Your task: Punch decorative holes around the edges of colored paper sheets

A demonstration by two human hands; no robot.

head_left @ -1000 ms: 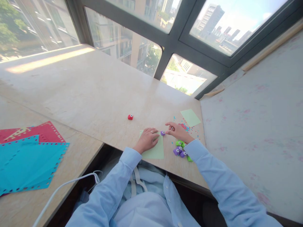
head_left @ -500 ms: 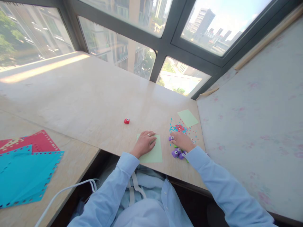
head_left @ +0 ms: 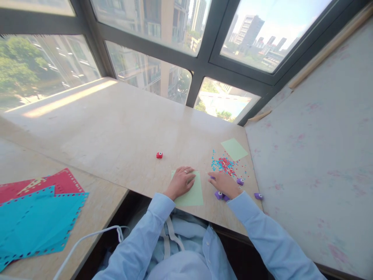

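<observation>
My left hand (head_left: 181,181) lies flat, fingers spread, on the pale green sheet (head_left: 190,190) near the lower centre of the frame, pinning it to the counter (head_left: 122,132). My right hand (head_left: 225,183) rests palm down just to the right of that sheet, over a cluster of small purple punches (head_left: 219,195); its fingers look loosely curled, but I cannot tell whether they close on one, since the hand covers most of them. Two more purple punches lie apart from the cluster, one (head_left: 240,181) just beside the hand's far edge and one (head_left: 258,196) toward the counter's right edge.

Above the right hand, a scatter of blue and red paper dots (head_left: 223,164) spreads toward a second green sheet (head_left: 234,149) in the right middle. A red punch (head_left: 159,155) sits alone, well apart, left of centre. At the lower left lie red and blue sheets with punched borders (head_left: 37,210).

To do this well, I judge the left palm should keep even pressure so the green sheet cannot creep. The right fingers want to single out one punch by its sides rather than rake the group, which could roll the loose ones off the near edge. The slot must face the sheet's edge before it slides on.
</observation>
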